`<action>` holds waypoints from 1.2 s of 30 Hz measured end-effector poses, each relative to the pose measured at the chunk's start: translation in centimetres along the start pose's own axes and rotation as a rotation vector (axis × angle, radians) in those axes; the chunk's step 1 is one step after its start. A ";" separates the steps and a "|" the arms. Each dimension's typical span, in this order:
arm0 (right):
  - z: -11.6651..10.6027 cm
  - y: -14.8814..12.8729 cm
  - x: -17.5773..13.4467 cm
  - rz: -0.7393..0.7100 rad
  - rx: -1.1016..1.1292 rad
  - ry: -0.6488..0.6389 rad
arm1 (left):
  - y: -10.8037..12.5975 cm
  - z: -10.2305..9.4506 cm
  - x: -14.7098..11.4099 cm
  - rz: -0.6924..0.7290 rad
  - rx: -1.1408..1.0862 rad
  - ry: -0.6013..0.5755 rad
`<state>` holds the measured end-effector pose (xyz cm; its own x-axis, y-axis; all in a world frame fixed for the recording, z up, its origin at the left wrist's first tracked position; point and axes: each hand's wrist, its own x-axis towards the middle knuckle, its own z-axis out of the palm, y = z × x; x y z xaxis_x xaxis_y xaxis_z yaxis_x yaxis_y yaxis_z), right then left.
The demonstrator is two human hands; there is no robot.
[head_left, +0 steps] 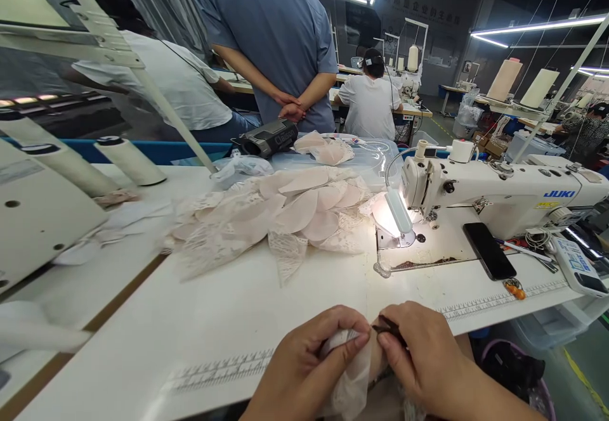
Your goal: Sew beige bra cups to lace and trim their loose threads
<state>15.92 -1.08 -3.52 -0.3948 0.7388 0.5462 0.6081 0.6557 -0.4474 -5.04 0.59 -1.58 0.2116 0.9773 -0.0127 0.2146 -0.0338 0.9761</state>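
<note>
Left hand: the left hand is closed, thumb and forefinger pinched together on white cloth.
Right hand: the right hand is closed around a small dark tool; the fingers hide most of it, and its type cannot be told.
Cloth position: at the near edge of the table, between the two hands; it bunches in the left palm and hangs below the fingertips.
Tool position: its tip points toward the left fingertips, just beside them; contact with the cloth cannot be told.
Pile: pale cups and lace form a pile on the table, beyond the hands.
Machine: a white JUKI sewing machine stands at the right, its head facing the pile.
Lamp: a lit lamp stands at the needle end, shining on a pale piece.
Phone: a phone, screen dark, lies in front of the machine; an orange charm is beside its lower end.
Ruler: a printed ruler runs along the near edge of the table.
Rear items: a speaker is behind the pile, near a clear box.
Co-workers: one person stands facing away, hands clasped behind the back; another, in white, sits farther off.
</note>
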 end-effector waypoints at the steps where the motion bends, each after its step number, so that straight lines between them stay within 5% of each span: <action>1: -0.3 0.0 0.0 0.019 0.021 -0.010 | 0.0 0.0 -0.1 -0.033 -0.002 0.013; 4: -1.3 0.1 0.3 0.192 0.196 -0.079 | 0.3 0.1 -0.3 -0.094 -0.046 -0.015; 8: -2.2 0.4 0.9 0.449 0.505 -0.236 | 0.2 -0.3 0.1 0.000 -0.096 -0.045; 12: -2.0 0.9 1.3 0.577 0.714 -0.152 | -0.9 -0.9 0.5 0.085 0.039 0.035; 16: -0.6 0.3 1.5 0.652 0.898 -0.061 | -2.6 0.3 -0.5 0.501 0.368 0.302; 18: 0.2 -0.2 1.6 0.701 1.020 -0.044 | -3.5 1.1 -0.9 0.726 0.545 0.293; 20: 0.6 -0.1 1.5 0.725 1.074 -0.071 | -4.0 1.6 -0.8 0.790 0.596 0.200; 22: 0.5 0.9 1.2 0.703 0.931 -0.088 | -3.9 1.5 -0.4 0.621 0.493 0.186; 25: -0.6 3.8 0.4 0.570 0.324 -0.038 | -2.5 0.9 0.3 0.193 0.283 0.265; 27: -1.3 5.6 -0.1 0.499 0.039 0.013 | -1.2 0.8 0.4 0.035 0.210 0.281; 31: -2.0 4.8 -0.2 0.327 -0.052 0.083 | 0.2 1.5 0.3 0.009 0.141 0.266; 36: -0.9 0.0 1.4 0.164 0.129 -0.082 | 0.0 2.5 0.1 0.069 0.102 0.235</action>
<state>15.98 -0.22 -2.08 -0.3558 0.8442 0.4010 0.5782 0.5359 -0.6152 -2.64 0.18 -2.09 0.0041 0.9933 0.1158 0.3052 -0.1115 0.9457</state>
